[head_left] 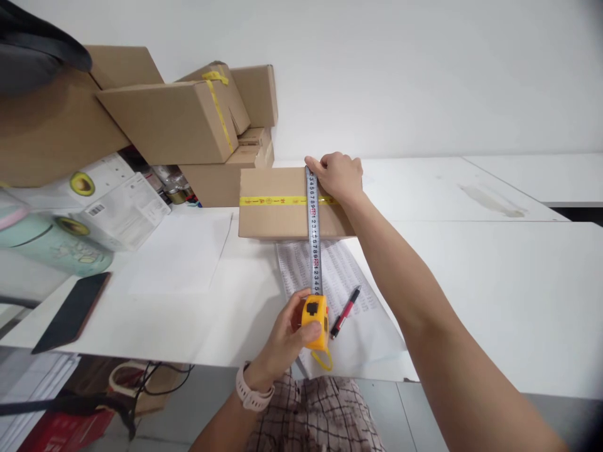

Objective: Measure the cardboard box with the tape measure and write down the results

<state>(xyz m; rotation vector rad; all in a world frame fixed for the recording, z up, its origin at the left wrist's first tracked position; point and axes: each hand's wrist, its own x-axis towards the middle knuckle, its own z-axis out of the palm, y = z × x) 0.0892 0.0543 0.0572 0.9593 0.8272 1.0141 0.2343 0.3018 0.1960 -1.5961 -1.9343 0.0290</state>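
My left hand (287, 333) is closed around a yellow tape measure (315, 320) above the table's front edge. From its case the silver blade (313, 232) runs away from me, across the top of a cardboard box (273, 216) sealed with yellow printed tape. At the box's far edge my right hand (340, 177) pinches the blade's end, its thumb on the blade and its other fingers curled over the box. Printed sheets (339, 263) lie partly under the blade, touching the box's near side. On them rests a red and black pen (345, 312).
Stacked cardboard boxes (164, 122) stand at the back left. White avocado-print cartons (117, 207) and a mint-green bottle (61, 242) are at the left. A blank white sheet (183, 251) and a dark flat slab (73, 312) lie on the white table (480, 301).
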